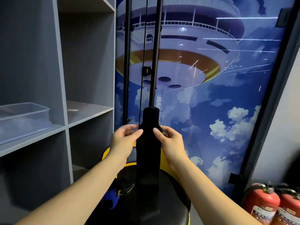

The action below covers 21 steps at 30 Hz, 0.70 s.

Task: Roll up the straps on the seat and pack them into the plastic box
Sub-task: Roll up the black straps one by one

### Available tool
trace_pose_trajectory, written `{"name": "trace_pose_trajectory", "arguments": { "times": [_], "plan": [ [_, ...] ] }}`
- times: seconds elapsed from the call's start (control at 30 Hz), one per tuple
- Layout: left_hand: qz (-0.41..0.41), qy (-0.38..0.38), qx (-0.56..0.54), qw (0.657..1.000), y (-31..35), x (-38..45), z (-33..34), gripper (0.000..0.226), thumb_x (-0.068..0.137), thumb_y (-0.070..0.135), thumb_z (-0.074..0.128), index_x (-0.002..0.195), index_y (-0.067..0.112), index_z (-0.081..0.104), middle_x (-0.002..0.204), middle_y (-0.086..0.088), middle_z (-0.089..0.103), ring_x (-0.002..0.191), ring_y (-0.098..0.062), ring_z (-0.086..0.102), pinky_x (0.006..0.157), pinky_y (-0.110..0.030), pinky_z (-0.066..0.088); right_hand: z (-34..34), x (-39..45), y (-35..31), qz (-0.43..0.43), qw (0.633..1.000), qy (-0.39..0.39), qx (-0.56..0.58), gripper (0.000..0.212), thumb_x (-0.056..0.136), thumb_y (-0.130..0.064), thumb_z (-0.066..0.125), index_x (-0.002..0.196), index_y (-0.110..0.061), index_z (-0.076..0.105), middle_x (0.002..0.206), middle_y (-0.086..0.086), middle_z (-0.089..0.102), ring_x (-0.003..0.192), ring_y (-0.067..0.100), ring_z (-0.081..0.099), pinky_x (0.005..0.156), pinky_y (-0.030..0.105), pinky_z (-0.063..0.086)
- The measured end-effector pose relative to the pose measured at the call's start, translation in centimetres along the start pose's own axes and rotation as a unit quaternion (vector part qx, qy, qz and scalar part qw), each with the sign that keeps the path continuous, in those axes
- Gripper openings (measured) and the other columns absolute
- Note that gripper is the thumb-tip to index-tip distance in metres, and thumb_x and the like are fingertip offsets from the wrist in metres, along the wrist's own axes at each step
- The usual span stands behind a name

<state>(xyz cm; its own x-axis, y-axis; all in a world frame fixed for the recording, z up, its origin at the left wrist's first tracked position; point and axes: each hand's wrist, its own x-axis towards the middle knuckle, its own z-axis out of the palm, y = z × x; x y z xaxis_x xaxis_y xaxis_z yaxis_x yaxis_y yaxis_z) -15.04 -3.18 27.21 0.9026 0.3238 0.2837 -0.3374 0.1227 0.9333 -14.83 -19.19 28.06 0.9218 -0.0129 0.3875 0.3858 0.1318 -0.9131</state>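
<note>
A black strap is held upright above the seat, a dark padded surface with a yellow rim at the bottom of the view. The strap's lower length hangs down to the seat, and its narrower upper end stands in line with a black pole behind it. The strap is pinched near its top from both sides: the left hand has thumb and fingers closed on the left edge, and the right hand has thumb and fingers closed on the right edge. Further dark straps and a blue item lie on the seat at lower left. The strap appears to be soft, light fabric webbing that folds without resistance and is unlikely to be damaged; it is judged liable to unroll if released, so each turn should be kept pinched. Rolling is best begun at the free upper end. The clear plastic box rests on a grey shelf to the left, well apart from the seat. No rolled strap can be made out inside it. Two red fire extinguishers stand at lower right.
</note>
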Motion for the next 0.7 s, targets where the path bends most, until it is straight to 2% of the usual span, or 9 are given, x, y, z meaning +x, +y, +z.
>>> {"name": "trace_pose_trajectory", "arguments": {
  "times": [0.07,0.13,0.23,0.33,0.43,0.5,0.57,0.67,0.7],
  "plan": [
    [-0.028,-0.022,0.026,0.999,-0.2,0.0,-0.2,0.023,0.085,0.027,0.079,0.108,0.027,0.075,0.104,0.006,0.076,0.1,-0.01,0.068,0.087,-0.03,0.052,-0.2,0.0,-0.3,0.019,1.0,-0.01,0.018,0.019,0.091,-0.015,0.073,0.108,-0.007,0.073,0.099,0.013,0.077,0.1,0.03,0.072,0.098,0.049,0.054],
    [-0.042,-0.058,0.028,0.997,-0.2,-0.2,-0.2,0.024,0.09,0.026,0.073,0.114,0.023,0.075,0.106,0.005,0.077,0.104,-0.013,0.07,0.097,-0.037,0.052,-0.4,0.1,-0.5,0.028,0.999,-0.019,0.018,0.022,0.091,-0.015,0.073,0.111,-0.006,0.072,0.101,0.013,0.077,0.101,0.029,0.073,0.098,0.048,0.055],
    [-0.045,-0.091,0.0,0.995,0.0,-0.4,-0.1,0.024,0.093,0.02,0.069,0.116,0.015,0.074,0.106,-0.004,0.077,0.102,-0.021,0.073,0.099,-0.044,0.054,-0.8,0.1,-0.6,0.035,0.999,-0.027,0.006,0.027,0.089,-0.023,0.075,0.112,-0.01,0.073,0.104,0.008,0.077,0.101,0.024,0.073,0.098,0.046,0.055],
    [-0.032,-0.081,0.018,0.996,-0.3,-0.5,0.0,0.026,0.092,0.023,0.071,0.117,0.016,0.074,0.107,-0.003,0.077,0.104,-0.021,0.072,0.099,-0.046,0.055,-1.3,-0.3,-0.2,0.03,0.998,-0.035,-0.038,0.023,0.095,-0.031,0.068,0.103,-0.011,0.074,0.099,0.009,0.076,0.098,0.024,0.072,0.094,0.045,0.057],
    [-0.005,-0.074,0.092,0.993,-0.6,-0.9,0.0,0.024,0.092,0.032,0.071,0.115,0.029,0.073,0.105,0.005,0.077,0.103,-0.016,0.071,0.097,-0.048,0.056,-1.5,-1.2,0.3,0.004,0.992,-0.051,-0.118,0.032,0.097,-0.046,0.058,0.097,-0.014,0.067,0.093,0.017,0.068,0.083,0.022,0.065,0.084,0.054,0.053],
    [0.03,-0.093,0.166,0.981,-0.6,-1.3,-0.2,0.011,0.097,0.036,0.063,0.106,0.041,0.067,0.095,0.004,0.076,0.095,-0.016,0.071,0.092,-0.048,0.057,-1.7,-1.6,0.2,-0.008,0.984,-0.055,-0.171,0.029,0.097,-0.049,0.055,0.094,-0.021,0.061,0.09,0.017,0.066,0.077,0.029,0.065,0.07,0.052,0.056],
    [0.067,-0.125,0.218,0.965,-0.5,-1.8,-0.5,0.007,0.101,0.038,0.054,0.101,0.042,0.059,0.086,-0.001,0.073,0.084,-0.024,0.07,0.083,-0.05,0.058,-2.0,-1.9,0.2,-0.013,0.976,-0.059,-0.207,0.023,0.101,-0.045,0.052,0.096,-0.023,0.057,0.088,0.016,0.066,0.076,0.033,0.069,0.059,0.044,0.061],
    [0.09,-0.143,0.262,0.95,-0.4,-2.5,-0.8,0.008,0.103,0.041,0.047,0.101,0.039,0.055,0.085,-0.01,0.07,0.082,-0.039,0.064,0.066,-0.043,0.051,-2.2,-2.4,0.0,-0.042,0.963,-0.063,-0.26,0.024,0.1,-0.05,0.05,0.098,-0.026,0.054,0.085,0.01,0.068,0.07,0.03,0.07,0.058,0.05,0.059],
    [0.085,-0.146,0.26,0.951,-0.5,-2.7,-1.0,0.008,0.103,0.042,0.047,0.102,0.04,0.054,0.086,-0.014,0.069,0.083,-0.042,0.063,0.064,-0.044,0.05,-2.2,-2.6,0.0,-0.043,0.961,-0.063,-0.266,0.024,0.1,-0.05,0.049,0.099,-0.026,0.055,0.085,0.009,0.068,0.069,0.029,0.069,0.056,0.047,0.059]
  ]
}}
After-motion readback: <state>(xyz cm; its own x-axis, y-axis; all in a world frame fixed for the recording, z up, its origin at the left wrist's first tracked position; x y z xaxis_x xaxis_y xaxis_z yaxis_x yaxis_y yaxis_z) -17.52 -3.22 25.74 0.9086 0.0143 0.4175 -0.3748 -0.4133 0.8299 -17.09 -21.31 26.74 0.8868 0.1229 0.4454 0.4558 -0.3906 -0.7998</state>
